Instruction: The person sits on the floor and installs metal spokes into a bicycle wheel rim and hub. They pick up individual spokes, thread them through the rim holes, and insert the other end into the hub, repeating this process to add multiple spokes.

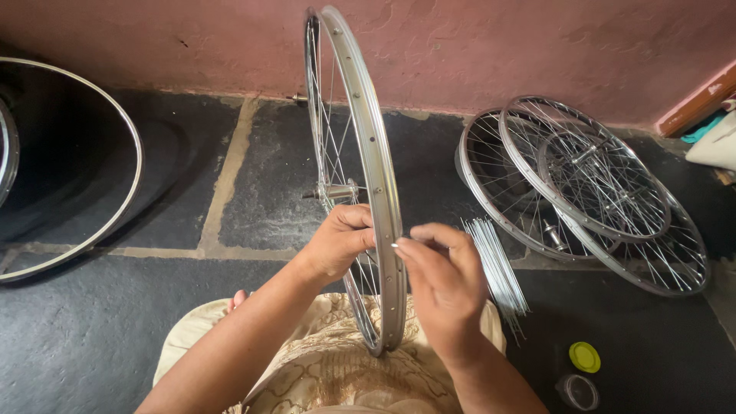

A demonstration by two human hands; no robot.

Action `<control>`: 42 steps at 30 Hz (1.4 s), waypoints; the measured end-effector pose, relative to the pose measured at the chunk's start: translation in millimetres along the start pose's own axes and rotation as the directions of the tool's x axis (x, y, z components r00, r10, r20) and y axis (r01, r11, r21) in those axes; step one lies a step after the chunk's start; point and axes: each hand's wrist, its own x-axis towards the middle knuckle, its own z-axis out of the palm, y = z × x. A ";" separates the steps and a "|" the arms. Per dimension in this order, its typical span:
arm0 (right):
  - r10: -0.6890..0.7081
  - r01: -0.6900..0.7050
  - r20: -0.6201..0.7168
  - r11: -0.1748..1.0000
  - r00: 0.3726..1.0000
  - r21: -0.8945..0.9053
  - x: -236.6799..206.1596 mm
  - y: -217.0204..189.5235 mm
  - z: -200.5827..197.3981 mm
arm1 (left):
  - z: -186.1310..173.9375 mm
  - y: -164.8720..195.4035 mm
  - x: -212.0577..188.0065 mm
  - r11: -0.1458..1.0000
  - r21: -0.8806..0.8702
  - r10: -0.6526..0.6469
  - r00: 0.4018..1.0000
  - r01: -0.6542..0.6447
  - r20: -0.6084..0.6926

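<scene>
A dark stone-slab floor (268,176) runs up to a rough pink plastered wall (475,46) along the top of the frame. At centre, a silver spoked bicycle wheel rim (377,176) stands upright on edge, its lower arc resting on the person's lap over a cream patterned cloth (330,376). The left hand (337,244) curls around the rim from the left, fingers closed on it near the hub (337,192). The right hand (445,280) pinches something small and silvery against the rim's edge; whether it is a spoke end or a nipple is too small to tell.

Balanced on edge, the wheel could tip sideways if the left hand loosens its hold. The small pinched piece could slip and drop into the cloth folds. The loose bundle of thin steel spokes (494,264) lies just beside the right forearm, so an elbow sweep could scatter it toward the stack of finished wheels (583,192) at right. The yellow lid (585,356) and small clear jar (576,391) at lower right could be knocked over too.
</scene>
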 end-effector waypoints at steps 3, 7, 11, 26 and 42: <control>-0.073 0.074 0.009 0.986 0.997 -0.148 7.9 -13.6 7.0 | 0.1 1.1 -1.0 1.000 -0.009 0.010 1.000 -0.010 -0.010; -0.138 0.146 0.045 0.926 0.989 -0.348 11.5 -25.7 13.2 | -1.3 0.3 -1.7 1.000 0.008 0.016 1.000 -0.016 -0.025; -0.163 0.173 0.059 0.903 0.985 -0.393 12.8 -33.2 21.4 | -7.5 0.4 -4.3 0.998 0.027 0.050 0.999 -0.050 0.010; -0.155 0.176 0.085 0.900 0.984 -0.400 5.6 -36.0 30.3 | -3.0 11.1 -5.7 0.993 0.044 0.104 0.994 -0.105 0.028; -0.216 0.275 0.177 0.842 0.960 -0.464 4.3 -47.4 23.1 | -4.1 18.5 -8.8 1.000 -0.026 -0.005 0.998 0.007 0.056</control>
